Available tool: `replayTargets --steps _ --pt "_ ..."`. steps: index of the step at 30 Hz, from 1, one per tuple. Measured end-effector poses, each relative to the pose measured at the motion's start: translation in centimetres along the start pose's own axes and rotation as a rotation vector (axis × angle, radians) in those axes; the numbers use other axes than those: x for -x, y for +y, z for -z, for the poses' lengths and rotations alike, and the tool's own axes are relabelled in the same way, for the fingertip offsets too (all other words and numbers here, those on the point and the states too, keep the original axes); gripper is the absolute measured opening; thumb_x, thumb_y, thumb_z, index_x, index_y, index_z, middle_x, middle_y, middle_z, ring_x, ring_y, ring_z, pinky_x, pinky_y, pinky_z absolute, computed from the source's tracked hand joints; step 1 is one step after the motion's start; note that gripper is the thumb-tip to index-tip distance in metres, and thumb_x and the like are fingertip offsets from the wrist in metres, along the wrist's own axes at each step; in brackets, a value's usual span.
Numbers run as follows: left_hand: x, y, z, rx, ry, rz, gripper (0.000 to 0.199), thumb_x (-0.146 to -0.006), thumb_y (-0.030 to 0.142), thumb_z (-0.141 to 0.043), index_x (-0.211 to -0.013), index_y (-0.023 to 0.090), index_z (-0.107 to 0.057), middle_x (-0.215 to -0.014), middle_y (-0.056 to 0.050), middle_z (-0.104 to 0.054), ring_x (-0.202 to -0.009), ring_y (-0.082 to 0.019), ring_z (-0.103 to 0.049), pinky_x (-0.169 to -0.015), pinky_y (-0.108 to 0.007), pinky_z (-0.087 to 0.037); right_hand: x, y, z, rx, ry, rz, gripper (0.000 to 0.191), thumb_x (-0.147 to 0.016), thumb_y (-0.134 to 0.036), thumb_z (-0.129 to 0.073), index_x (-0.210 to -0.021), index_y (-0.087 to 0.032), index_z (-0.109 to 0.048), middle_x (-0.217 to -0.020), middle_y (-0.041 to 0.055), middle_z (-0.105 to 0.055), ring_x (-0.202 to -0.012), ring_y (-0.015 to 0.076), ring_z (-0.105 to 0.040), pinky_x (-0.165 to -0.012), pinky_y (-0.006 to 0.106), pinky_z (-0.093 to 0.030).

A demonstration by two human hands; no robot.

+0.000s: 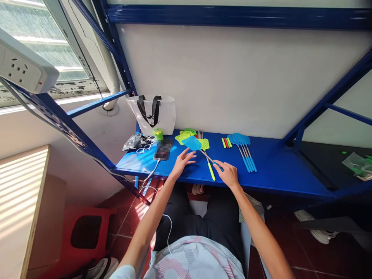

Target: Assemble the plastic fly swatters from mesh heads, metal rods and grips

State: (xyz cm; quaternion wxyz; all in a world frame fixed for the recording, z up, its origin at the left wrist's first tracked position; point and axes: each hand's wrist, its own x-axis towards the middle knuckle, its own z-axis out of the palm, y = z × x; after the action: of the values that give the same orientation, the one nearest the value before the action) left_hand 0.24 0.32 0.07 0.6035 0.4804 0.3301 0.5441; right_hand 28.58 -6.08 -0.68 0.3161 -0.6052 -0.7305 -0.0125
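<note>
My right hand (228,173) is closed around the handle of a blue fly swatter (192,143), whose head points up and left. Just below that head, my left hand (184,161) has its fingers apart and holds nothing. Under and behind the held swatter lie yellow-green swatters (183,136) and one with a yellow handle (211,171). Several blue swatters (247,155) lie fanned together to the right. Short yellow, red and green handles (226,142) sit between the two groups.
On the blue table (276,166), a white bag (167,112), green tub (157,134), phone (163,150) with cable, scissors (140,150) and plastic wrapping (132,142) stand left. Blue frame bars surround it. A red stool (109,228) is at lower left.
</note>
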Motion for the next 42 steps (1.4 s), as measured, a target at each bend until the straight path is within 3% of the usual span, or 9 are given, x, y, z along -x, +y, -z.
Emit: replayTargets --steps 2,4,9,13,16,22,27,33,42 --pt "0.2 0.0 -0.1 -0.121 -0.082 -0.012 0.064 -0.09 0.066 -0.089 -0.134 0.021 -0.075 -0.143 -0.015 -0.079 -0.134 -0.039 -0.076 -0.105 -0.054 -0.07 -0.1 0.0 0.0 0.021 -0.002 -0.083 0.049 -0.116 -0.049 -0.049 -0.152 -0.03 -0.077 -0.094 0.0078 -0.085 -0.083 0.0257 -0.079 -0.071 0.032 -0.052" --pt "0.5 0.0 -0.3 -0.272 -0.138 -0.043 0.058 -0.097 0.066 -0.081 -0.135 0.022 -0.078 -0.144 -0.014 -0.079 -0.134 -0.038 -0.076 -0.106 -0.052 -0.068 -0.2 0.0 0.2 0.017 -0.022 -0.146 0.049 -0.114 -0.042 -0.05 -0.156 -0.032 -0.073 -0.103 0.007 -0.086 -0.086 0.0254 -0.079 -0.07 0.032 -0.051" --pt "1.4 -0.1 -0.8 -0.733 -0.26 -0.235 0.049 -0.113 0.061 -0.059 -0.142 0.028 -0.08 -0.151 -0.009 -0.076 -0.142 -0.034 -0.07 -0.122 -0.051 -0.058 -0.4 -0.6 0.7 -0.069 -0.136 -0.094 0.039 -0.109 -0.04 -0.057 -0.139 -0.037 -0.082 -0.118 0.004 -0.082 -0.089 0.0219 -0.077 -0.069 0.03 -0.051" --pt "2.0 -0.2 -1.5 -1.132 -0.47 -0.402 0.053 -0.117 0.061 -0.051 -0.163 0.039 -0.066 -0.18 -0.003 -0.049 -0.168 -0.035 -0.043 -0.14 -0.058 -0.032 -0.3 -1.4 0.7 -0.159 -0.202 -0.005 0.035 -0.11 -0.036 -0.054 -0.126 -0.035 -0.085 -0.114 0.0027 -0.08 -0.081 0.0183 -0.072 -0.07 0.029 -0.051" --pt "2.2 -0.3 -1.9 -1.276 -0.55 -0.407 0.053 -0.119 0.062 -0.046 -0.166 0.044 -0.061 -0.187 -0.001 -0.038 -0.173 -0.035 -0.035 -0.142 -0.062 -0.025 -0.2 -1.7 0.7 -0.158 -0.21 -0.001 0.031 -0.11 -0.034 -0.054 -0.113 -0.032 -0.085 -0.114 0.0026 -0.08 -0.078 0.0171 -0.071 -0.069 0.029 -0.048" --pt "2.1 -0.2 -1.8 -1.179 -0.481 -0.418 0.05 -0.119 0.06 -0.045 -0.148 0.035 -0.077 -0.177 -0.006 -0.054 -0.165 -0.033 -0.048 -0.139 -0.055 -0.036 -0.4 -1.1 1.5 -0.197 -0.285 0.078 0.029 -0.111 -0.034 -0.053 -0.106 -0.031 -0.082 -0.107 0.0012 -0.081 -0.078 0.018 -0.071 -0.07 0.03 -0.049" --pt "1.3 0.2 -0.6 -1.128 -0.346 -0.402 0.046 -0.119 0.052 -0.046 -0.14 0.03 -0.08 -0.165 -0.01 -0.065 -0.153 -0.034 -0.06 -0.131 -0.053 -0.047 -0.9 1.4 1.7 -0.113 -0.105 0.028 0.036 -0.114 -0.038 -0.048 -0.119 -0.031 -0.083 -0.123 0.0071 -0.083 -0.113 0.0277 -0.076 -0.088 0.038 -0.06" --pt "0.1 -0.7 3.3 -1.308 -0.119 -0.316 0.044 -0.115 0.048 -0.056 -0.15 0.028 -0.074 -0.17 -0.013 -0.059 -0.162 -0.04 -0.049 -0.133 -0.06 -0.04 -0.5 3.8 -0.2 0.072 -0.125 0.041 0.048 -0.116 -0.043 -0.041 -0.146 -0.029 -0.076 -0.158 0.0114 -0.07 -0.145 0.0347 -0.063 -0.121 0.056 -0.05" --pt "0.0 -1.6 3.8 -1.336 -0.114 -0.323 0.046 -0.115 0.048 -0.056 -0.152 0.025 -0.071 -0.168 -0.013 -0.062 -0.164 -0.04 -0.046 -0.135 -0.059 -0.037 -0.4 3.9 -1.1 0.132 -0.116 0.053 0.05 -0.117 -0.043 -0.038 -0.148 -0.028 -0.075 -0.16 0.0129 -0.069 -0.149 0.0348 -0.062 -0.123 0.058 -0.048"
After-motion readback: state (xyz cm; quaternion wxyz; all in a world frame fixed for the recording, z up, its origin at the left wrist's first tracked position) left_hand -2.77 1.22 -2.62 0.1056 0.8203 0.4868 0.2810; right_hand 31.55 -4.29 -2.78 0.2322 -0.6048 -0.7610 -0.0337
